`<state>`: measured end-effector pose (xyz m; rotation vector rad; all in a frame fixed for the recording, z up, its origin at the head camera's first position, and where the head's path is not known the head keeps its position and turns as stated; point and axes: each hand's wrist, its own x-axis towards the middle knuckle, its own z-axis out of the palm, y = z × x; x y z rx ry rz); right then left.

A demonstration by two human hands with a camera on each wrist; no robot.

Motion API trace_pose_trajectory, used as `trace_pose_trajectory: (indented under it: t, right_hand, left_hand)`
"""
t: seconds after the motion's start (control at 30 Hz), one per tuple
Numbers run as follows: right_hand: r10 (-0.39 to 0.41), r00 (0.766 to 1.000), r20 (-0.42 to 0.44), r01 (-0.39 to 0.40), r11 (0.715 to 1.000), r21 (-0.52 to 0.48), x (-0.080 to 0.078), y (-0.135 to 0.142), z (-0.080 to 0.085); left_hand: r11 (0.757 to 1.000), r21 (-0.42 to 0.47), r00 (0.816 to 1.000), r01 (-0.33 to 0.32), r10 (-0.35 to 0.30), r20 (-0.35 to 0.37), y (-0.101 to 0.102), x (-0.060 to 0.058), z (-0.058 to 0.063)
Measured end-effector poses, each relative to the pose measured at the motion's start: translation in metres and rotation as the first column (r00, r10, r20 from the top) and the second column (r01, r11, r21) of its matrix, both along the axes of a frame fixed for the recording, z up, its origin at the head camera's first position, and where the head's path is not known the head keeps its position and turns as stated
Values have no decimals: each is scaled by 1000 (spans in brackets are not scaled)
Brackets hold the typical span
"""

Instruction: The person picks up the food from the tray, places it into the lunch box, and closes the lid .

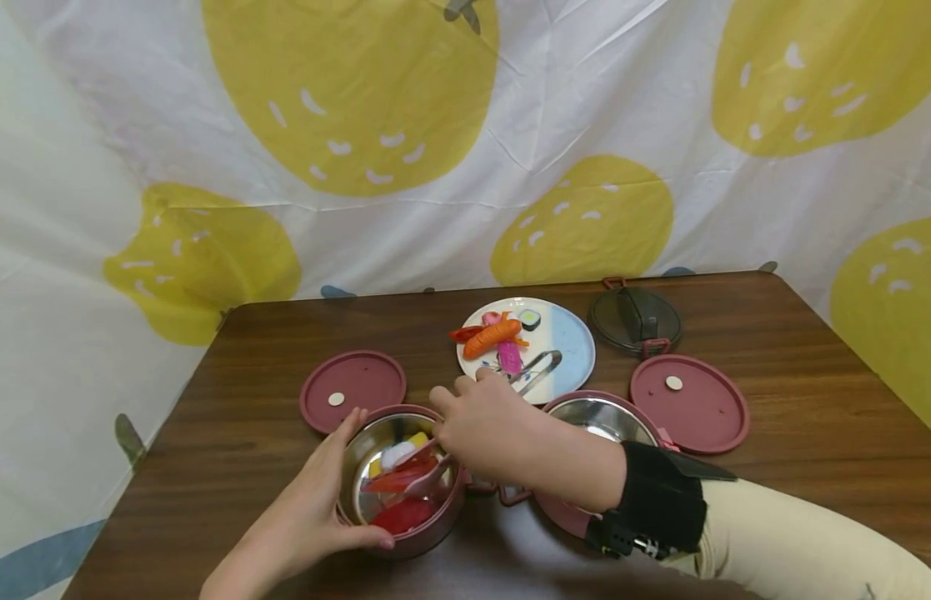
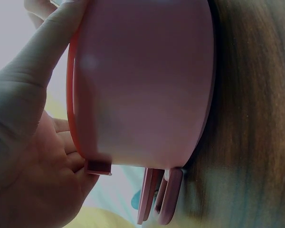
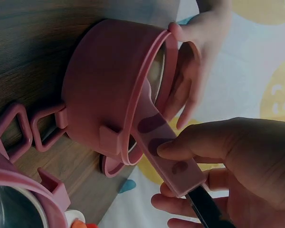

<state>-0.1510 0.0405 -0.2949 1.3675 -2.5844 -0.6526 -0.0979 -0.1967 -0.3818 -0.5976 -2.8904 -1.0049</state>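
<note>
My left hand [image 1: 307, 500] holds the left pink pot [image 1: 412, 546] by its rim, thumb on the near side and fingers on the far left. Inside lie red pieces [image 1: 405, 515], a white piece [image 1: 397, 455] and yellow pieces [image 1: 417, 439]. Above the pot's right side, my right hand [image 1: 483, 425] grips pink tongs [image 1: 427, 482], whose arms reach down into the pot around a red piece. In the right wrist view, the thumb presses the tongs' handle [image 3: 173, 154], which has dark oval spots. The right hand's fingertips are partly hidden in the head view.
A second pink pot [image 1: 563, 512] stands under my right forearm. Behind are a plate [image 1: 573, 333] with toy food and metal tongs [image 1: 543, 371], two pink lids [image 1: 360, 379] [image 1: 693, 408] and a dark glass lid [image 1: 645, 312]. A patterned cloth [image 1: 405, 233] hangs behind the table.
</note>
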Motion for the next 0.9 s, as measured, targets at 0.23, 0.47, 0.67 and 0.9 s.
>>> trace_pose_trajectory:
  t: [0.23,0.47,0.67,0.9]
  right_hand:
    - [-5,1000,3,5,1000,27,1,-3,-1]
    - [-45,998,44,44,999,30,0,-2,-1]
    - [-50,998,41,49,999,24,1,-1,1]
    - [-48,999,24,49,998,-35,1,10,8]
  left_hand:
    - [1000,-2,1000,1,-1,-14,0,0,0]
    - [1000,-10,1000,0,0,-12,0,0,-1]
    - [1000,-7,1000,-1,1,6,0,0,0]
    - [1000,-14,1000,1,-1,-11,0,1,1]
